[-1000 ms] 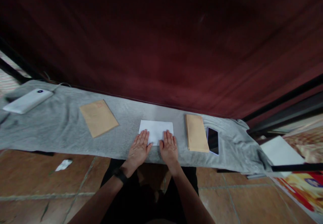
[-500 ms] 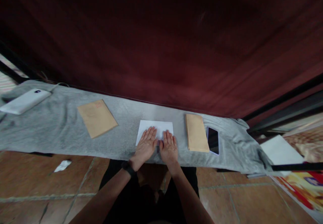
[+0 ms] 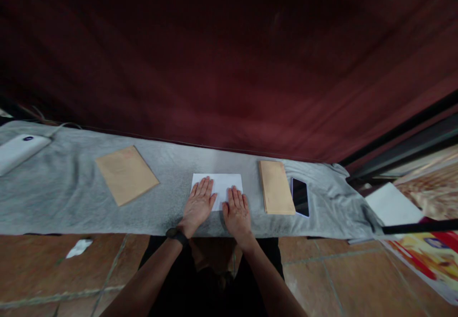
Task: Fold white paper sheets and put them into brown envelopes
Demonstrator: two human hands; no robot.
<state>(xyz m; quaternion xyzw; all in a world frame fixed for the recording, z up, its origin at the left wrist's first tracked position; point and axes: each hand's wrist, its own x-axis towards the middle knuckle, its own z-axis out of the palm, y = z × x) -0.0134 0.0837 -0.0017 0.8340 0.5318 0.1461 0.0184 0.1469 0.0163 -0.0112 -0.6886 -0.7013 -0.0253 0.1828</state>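
Note:
A white sheet of paper [image 3: 222,183] lies flat on the grey cloth, partly covered by both hands. My left hand [image 3: 198,205] rests flat on its left side, fingers stretched out, a dark band on the wrist. My right hand [image 3: 237,213] lies flat over its lower right corner, fingers extended and pointing away from me. Neither hand grips anything. To the right is a stack of brown envelopes [image 3: 277,188]; on the left lies a brown envelope [image 3: 127,174], turned at an angle.
A phone [image 3: 300,198] lies right of the envelope stack. At the far left is a white device [image 3: 19,152] with a cable. Grey cloth [image 3: 171,164] covers the narrow bench, and a dark red surface [image 3: 229,93] rises behind it. White scrap [image 3: 79,248] lies on the tiled floor.
My hands have moved apart on the paper, the left one shifting leftward, so more white shows between them. The view has turned slightly; the envelopes and phone stay put.

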